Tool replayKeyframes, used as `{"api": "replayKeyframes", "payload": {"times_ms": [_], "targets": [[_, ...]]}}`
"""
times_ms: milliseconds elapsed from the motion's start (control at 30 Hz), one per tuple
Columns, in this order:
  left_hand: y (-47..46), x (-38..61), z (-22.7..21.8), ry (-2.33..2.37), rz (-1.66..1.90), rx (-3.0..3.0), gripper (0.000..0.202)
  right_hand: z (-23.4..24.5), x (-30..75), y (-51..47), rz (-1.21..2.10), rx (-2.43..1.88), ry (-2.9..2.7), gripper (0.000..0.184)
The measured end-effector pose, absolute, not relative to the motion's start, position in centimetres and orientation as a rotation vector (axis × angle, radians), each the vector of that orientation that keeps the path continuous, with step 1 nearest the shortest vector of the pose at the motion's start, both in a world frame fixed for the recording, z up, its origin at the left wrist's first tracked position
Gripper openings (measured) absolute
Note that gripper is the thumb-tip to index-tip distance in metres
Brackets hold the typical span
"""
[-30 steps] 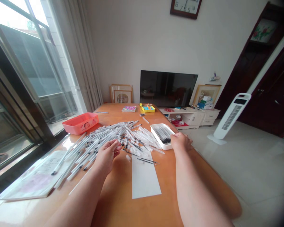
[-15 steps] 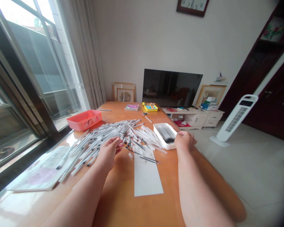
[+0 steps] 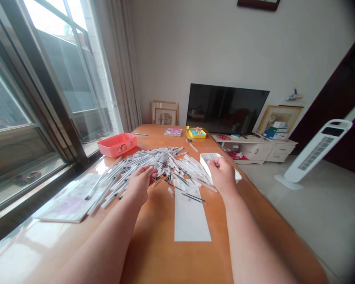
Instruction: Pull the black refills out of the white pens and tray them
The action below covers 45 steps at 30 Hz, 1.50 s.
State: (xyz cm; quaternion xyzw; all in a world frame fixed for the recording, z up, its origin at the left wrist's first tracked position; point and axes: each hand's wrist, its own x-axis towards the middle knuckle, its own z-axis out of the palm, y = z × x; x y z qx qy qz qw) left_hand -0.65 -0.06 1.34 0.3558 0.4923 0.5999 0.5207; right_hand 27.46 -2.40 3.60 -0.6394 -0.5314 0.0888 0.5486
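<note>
The heap of pens [image 3: 136, 161] lies on the desk [image 3: 154, 244] from 10 to 1 o'clock of the left hand [image 3: 140, 182], which is the nearer one; from the right hand [image 3: 224, 174] the heap is at about 10 o'clock. The pens on the left side mostly run from 7 to 1 o'clock, while the clear tubes [image 3: 192, 167] on the right slant from 11 to 5.

The hands are well apart. The left has its thumb and fingertips drawn together; whether anything thin sits between them I cannot tell. The right is curled over the white box [image 3: 238, 176], hiding most of it, and I cannot tell whether it holds something or touches the rim.

Between the hands, a sheet of paper [image 3: 192, 227] stretches towards 6 o'clock, two dark refills [image 3: 194, 198] lying across it from 10 to 4. A small clear cap [image 3: 170, 191] is at the left hand's 3 o'clock. The red box [image 3: 118, 146] stands at its 11 o'clock, past the pens, and the notebook [image 3: 66, 203] at its 8, partly under some pens. Further off, towards 12, is a yellow box [image 3: 197, 134].
</note>
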Motion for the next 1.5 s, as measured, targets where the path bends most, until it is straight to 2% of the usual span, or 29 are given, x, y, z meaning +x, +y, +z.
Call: {"api": "replayKeyframes", "payload": {"times_ms": [200,433,567,667,800,1067,1333,1500], "targets": [[-1.0,-0.1,2.0,1.228,1.389,0.984,0.043,3.7,25.8,-3.7,0.694,-1.537,-1.632,0.011],[-0.2,-1.0,1.7,1.370,1.446,1.130,0.039,3.0,25.3,-3.9,0.811,-1.636,-1.814,0.010],[0.6,-2.2,0.8,1.620,1.373,1.450,0.025,2.6,25.2,-3.7,0.819,-1.629,-1.827,0.009],[0.7,-2.4,0.2,1.858,1.106,1.776,0.013,2.3,25.2,-3.4,0.818,-1.628,-1.797,0.008],[0.5,-2.0,-0.4,1.940,0.875,2.035,0.013,1.4,25.2,-2.7,0.746,-1.665,-1.780,0.007],[0.2,-1.5,-0.2,1.896,0.821,2.128,0.012,0.3,25.4,-1.7,0.431,-1.942,-1.733,0.008],[0.1,-1.4,0.0,1.885,0.818,2.120,0.014,0.4,25.4,-1.4,0.284,-2.041,-1.713,0.034],[-0.1,-1.1,0.1,1.876,0.852,2.097,0.015,0.2,24.2,-1.0,0.283,-2.039,-1.816,0.042]]}}
